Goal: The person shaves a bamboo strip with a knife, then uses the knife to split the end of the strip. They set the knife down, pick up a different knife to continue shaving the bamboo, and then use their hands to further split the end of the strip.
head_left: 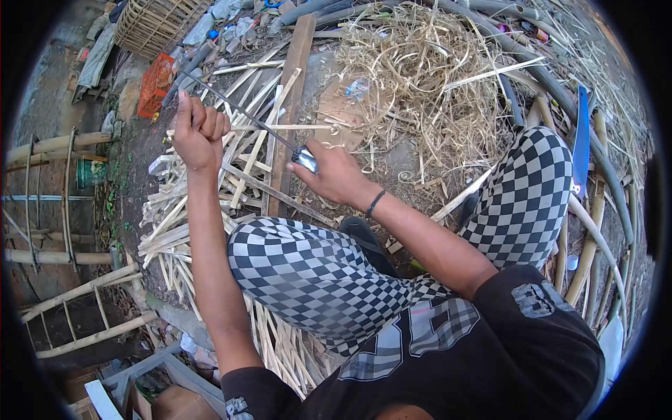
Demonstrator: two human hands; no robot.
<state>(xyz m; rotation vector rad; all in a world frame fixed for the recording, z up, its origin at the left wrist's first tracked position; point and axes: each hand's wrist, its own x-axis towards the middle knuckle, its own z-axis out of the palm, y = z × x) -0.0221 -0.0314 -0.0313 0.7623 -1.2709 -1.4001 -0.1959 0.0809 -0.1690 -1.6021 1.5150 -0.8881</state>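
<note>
My left hand (199, 133) is closed in a fist around a thin bamboo strip (280, 127), which runs level to the right. A curled shaving (335, 129) sits at the strip's right end. My right hand (336, 173) grips a long, narrow-bladed knife by its dark and shiny handle (305, 160). The knife blade (241, 110) slants up and left, crossing over the strip in this view, with its tip above my left hand. Below both hands lies a loose pile of split bamboo strips (182, 203), with a wooden plank (299, 66) standing out among them.
A heap of curly shavings (420, 70) covers the ground ahead. To the right, a blue saw (581, 140) lies beside bamboo poles (598, 210). At the left are an orange crate (155, 85), a woven basket (155, 28) and bamboo ladder-like frames (59, 256).
</note>
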